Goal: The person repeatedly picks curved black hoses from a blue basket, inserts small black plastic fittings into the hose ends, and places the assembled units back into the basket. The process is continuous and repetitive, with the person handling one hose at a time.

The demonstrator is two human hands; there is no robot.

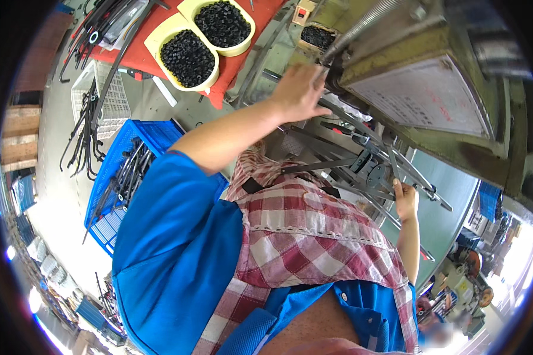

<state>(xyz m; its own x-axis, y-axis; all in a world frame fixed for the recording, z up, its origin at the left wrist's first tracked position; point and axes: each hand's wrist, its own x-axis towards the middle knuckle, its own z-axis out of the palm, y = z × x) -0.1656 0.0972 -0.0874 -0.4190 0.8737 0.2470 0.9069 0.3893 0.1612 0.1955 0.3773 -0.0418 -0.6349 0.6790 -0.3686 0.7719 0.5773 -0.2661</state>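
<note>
My left hand (pixel 301 92) reaches to the machine's lower edge, its thumb spread away from the fingers. A dark metal tube passes behind it, and the fingertips are partly hidden against the machine; I see nothing clearly held. On the other side, my right hand (pixel 405 200) is closed, thumb pressed on a grey bar of a metal frame (pixel 320 166). This frame is made of several thin tubes and flat bars joined around a dark hub (pixel 378 174). It lies in front of my checked apron, below the machine (pixel 361 77).
Two yellow bins (pixel 215 70) of small black parts stand on a red cloth (pixel 145 50) at the upper left. A blue crate (pixel 103 177) and a white basket (pixel 121 100) hold black bent tubes. A small tray (pixel 318 36) of black parts sits beside the machine's spring (pixel 370 23).
</note>
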